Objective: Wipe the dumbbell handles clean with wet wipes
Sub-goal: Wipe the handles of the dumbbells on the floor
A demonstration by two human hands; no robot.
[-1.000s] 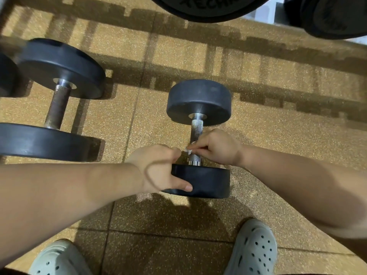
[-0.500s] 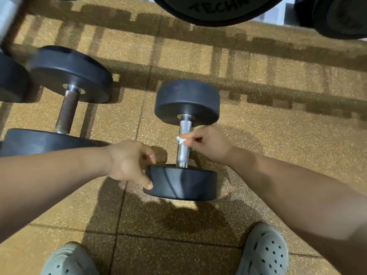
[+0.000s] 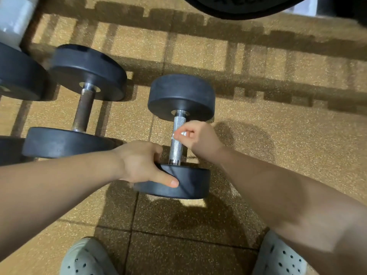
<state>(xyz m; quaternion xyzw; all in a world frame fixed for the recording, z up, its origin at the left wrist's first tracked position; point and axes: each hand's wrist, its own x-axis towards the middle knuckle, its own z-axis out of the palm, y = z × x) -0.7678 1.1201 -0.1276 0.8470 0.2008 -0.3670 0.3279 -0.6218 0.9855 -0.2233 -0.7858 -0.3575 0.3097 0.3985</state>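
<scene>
A black dumbbell (image 3: 181, 96) lies on the rubber floor in the middle, its knurled silver handle (image 3: 176, 147) running from the far head to the near head (image 3: 190, 181). My left hand (image 3: 139, 161) grips the near head at its left edge, thumb across the rim. My right hand (image 3: 198, 137) pinches a small white wet wipe (image 3: 181, 133) against the right side of the handle, a little above its middle.
A bigger dumbbell (image 3: 79, 108) with a rusty brown handle lies to the left, and another black weight (image 3: 17, 74) sits at the far left edge. Large black plates (image 3: 244, 6) hang at the top. My two grey clogs (image 3: 85, 259) stand at the bottom.
My right hand with the wipe has slid along the handle away from the near head. My left hand has taken a fuller grip on the near head. The camera view has shifted.
</scene>
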